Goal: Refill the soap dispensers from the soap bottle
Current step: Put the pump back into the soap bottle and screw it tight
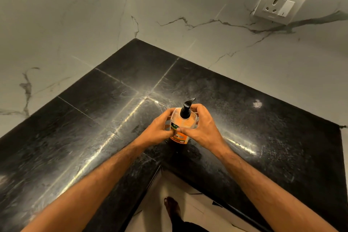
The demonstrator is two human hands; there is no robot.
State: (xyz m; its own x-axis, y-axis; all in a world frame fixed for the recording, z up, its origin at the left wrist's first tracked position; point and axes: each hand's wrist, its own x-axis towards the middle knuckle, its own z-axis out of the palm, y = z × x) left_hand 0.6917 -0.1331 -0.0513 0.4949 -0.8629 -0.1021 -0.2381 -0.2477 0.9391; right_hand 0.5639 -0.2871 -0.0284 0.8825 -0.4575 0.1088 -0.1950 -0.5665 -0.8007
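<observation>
A clear soap dispenser [181, 128] with orange soap and a black pump top stands upright on the black stone counter [113, 111], near its inner corner edge. My left hand [160, 128] grips the dispenser's left side, fingers curled round its shoulder. My right hand [202, 126] grips the right side, thumb across the front label and fingers behind the pump. The pump spout points up and to the right. No other soap bottle is in view.
Marble-patterned walls meet in a corner behind the L-shaped counter. A white wall socket [278, 5] sits at the upper right. My bare foot [172, 207] shows on the pale floor below the counter's inner corner.
</observation>
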